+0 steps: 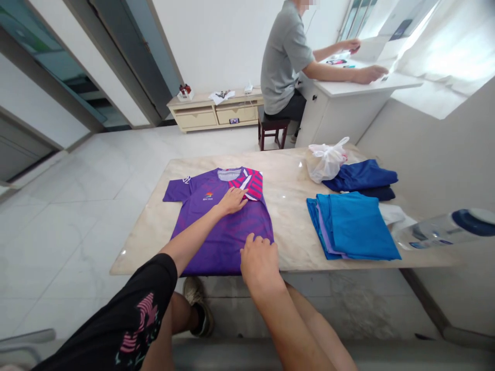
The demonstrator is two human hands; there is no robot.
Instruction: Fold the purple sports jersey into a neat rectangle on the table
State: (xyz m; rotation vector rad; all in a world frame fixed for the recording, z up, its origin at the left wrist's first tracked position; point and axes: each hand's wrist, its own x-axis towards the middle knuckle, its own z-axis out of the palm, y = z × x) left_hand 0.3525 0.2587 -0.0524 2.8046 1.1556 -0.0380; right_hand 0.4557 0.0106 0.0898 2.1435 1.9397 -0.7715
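Note:
A purple short-sleeved sports shirt [216, 234] lies spread on the marble-patterned table [292, 206], its collar toward the far side. The left sleeve sticks out flat, while the pink-and-white striped sleeve [253, 186] on the right lies folded inward over the shirt. My left hand [233, 201] rests on the chest beside that sleeve, fingers stretched out over the fabric. Near the lower right edge, my right hand [261, 257] is on the shirt with its fingers slightly bent and a little apart; its fingertips are partly hidden.
At the right are folded blue clothes [356, 226], dark blue clothes [363, 178], a tied white plastic bag [327, 159] and a clear bottle [433, 232] with a blue cap. Beyond the table, a person in a grey shirt [284, 56] sits at a white desk [336, 111].

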